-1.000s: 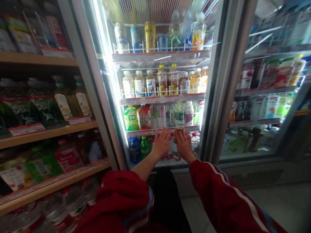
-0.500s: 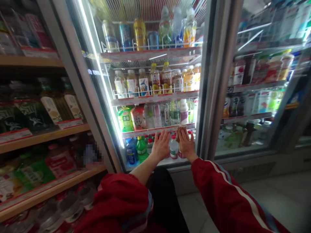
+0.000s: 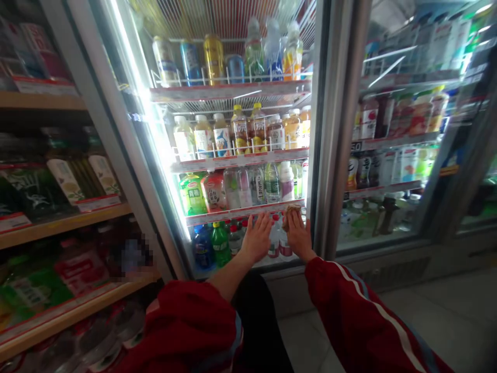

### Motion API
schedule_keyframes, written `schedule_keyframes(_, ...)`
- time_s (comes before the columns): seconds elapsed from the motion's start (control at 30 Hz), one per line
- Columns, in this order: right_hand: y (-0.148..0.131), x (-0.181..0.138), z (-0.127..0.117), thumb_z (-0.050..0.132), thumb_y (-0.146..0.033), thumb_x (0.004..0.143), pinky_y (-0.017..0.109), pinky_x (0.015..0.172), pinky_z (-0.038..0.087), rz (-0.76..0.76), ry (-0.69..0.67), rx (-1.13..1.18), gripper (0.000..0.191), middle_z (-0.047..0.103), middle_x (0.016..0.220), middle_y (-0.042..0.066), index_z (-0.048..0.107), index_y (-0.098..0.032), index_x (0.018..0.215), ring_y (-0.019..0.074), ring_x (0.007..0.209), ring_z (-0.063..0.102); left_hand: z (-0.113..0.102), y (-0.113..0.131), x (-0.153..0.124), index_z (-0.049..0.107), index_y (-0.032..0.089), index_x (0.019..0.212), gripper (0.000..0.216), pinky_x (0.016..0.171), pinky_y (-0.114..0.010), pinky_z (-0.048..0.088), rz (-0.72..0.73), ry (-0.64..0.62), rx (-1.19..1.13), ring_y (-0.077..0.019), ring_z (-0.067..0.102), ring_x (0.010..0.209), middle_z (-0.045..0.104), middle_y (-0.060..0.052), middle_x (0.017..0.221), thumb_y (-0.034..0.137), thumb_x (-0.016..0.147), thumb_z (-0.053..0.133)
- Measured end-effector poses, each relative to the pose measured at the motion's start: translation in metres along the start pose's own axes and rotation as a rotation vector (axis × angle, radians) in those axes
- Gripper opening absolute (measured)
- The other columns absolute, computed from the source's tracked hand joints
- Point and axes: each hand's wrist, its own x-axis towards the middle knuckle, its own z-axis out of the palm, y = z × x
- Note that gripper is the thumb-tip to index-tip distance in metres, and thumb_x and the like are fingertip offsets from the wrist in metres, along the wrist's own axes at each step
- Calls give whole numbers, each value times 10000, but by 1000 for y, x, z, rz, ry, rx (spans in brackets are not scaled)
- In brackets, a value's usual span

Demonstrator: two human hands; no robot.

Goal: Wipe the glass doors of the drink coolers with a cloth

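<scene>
Both my hands reach into an open, lit drinks fridge (image 3: 248, 90) at its lowest shelves. My left hand (image 3: 257, 238) has its fingers stretched up and apart, lying against the red price rail (image 3: 217, 214) above the bottom shelf. My right hand (image 3: 298, 234) is beside it, its fingers curled over a small brownish thing (image 3: 292, 209) at the rail; I cannot make out what that thing is. Small white-capped bottles (image 3: 276, 243) stand between and behind the two hands. Both arms wear red sleeves with a white stripe.
Green and blue bottles (image 3: 212, 243) stand left of my hands. Higher shelves carry juice bottles (image 3: 240, 129) and cans (image 3: 190, 59). A metal fridge post (image 3: 337, 134) rises just right of my right hand, with a closed glass door (image 3: 404, 145) beyond. Wooden shelves (image 3: 62, 223) of drinks stand at left.
The view has drifted to the right and slightly down. Both hands stay at the same rail, the right one still curled on the brownish thing.
</scene>
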Motion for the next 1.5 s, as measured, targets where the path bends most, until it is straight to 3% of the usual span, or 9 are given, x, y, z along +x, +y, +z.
schedule_keyframes(0.33, 21, 22, 0, 313, -162, 884, 533, 1109, 176, 89, 13, 13, 555, 389, 1467, 175, 356, -115, 1435, 273, 1371, 309, -6, 2, 4, 325, 125, 1437, 601, 1136, -566, 190, 6, -25, 9, -275, 193, 1433, 228, -133, 1546, 247, 858, 430)
schedule_keyframes(0.6, 27, 8, -2, 334, -181, 882, 532, 1077, 242, 147, -15, -2, 523, 397, 1460, 186, 419, -86, 1389, 297, 1325, 374, -2, 7, 10, 310, 125, 1441, 623, 1136, -561, 179, 27, -10, 2, -277, 187, 1435, 239, -131, 1545, 258, 846, 435)
schedule_keyframes(0.87, 46, 45, -14, 371, -243, 876, 548, 1043, 310, 298, 52, 21, 564, 362, 1474, 209, 370, -55, 1408, 326, 1316, 379, -4, 8, 13, 315, 127, 1438, 627, 1139, -550, 172, 32, -13, 1, -266, 185, 1436, 250, -135, 1540, 242, 835, 444)
schedule_keyframes(1.0, 40, 37, -13, 349, -257, 891, 532, 1024, 343, 332, 35, -9, 547, 392, 1445, 234, 388, -31, 1388, 322, 1292, 410, -6, 6, 11, 324, 135, 1438, 619, 1140, -551, 176, 18, -23, -5, -269, 186, 1436, 229, -126, 1548, 249, 841, 442)
schedule_keyframes(1.17, 31, 22, -14, 313, -232, 890, 520, 1034, 341, 367, -81, -6, 563, 371, 1460, 224, 343, -47, 1421, 310, 1327, 363, -7, 0, 7, 333, 129, 1434, 608, 1139, -559, 181, 9, -21, 4, -277, 193, 1433, 233, -129, 1546, 264, 851, 440)
schedule_keyframes(1.33, 26, 45, -22, 335, -229, 879, 550, 1052, 312, 390, -38, 40, 594, 343, 1477, 225, 297, -29, 1438, 320, 1346, 325, -9, -10, 3, 325, 109, 1435, 620, 1135, -552, 199, -25, -40, 14, -283, 198, 1431, 234, -144, 1542, 263, 846, 442)
schedule_keyframes(1.5, -4, 58, -23, 359, -210, 870, 514, 1061, 304, 263, 8, 39, 567, 348, 1480, 206, 357, -63, 1418, 319, 1367, 304, -11, -17, 0, 337, 103, 1426, 618, 1140, -548, 184, -64, -39, 18, -276, 182, 1436, 218, -148, 1546, 246, 835, 445)
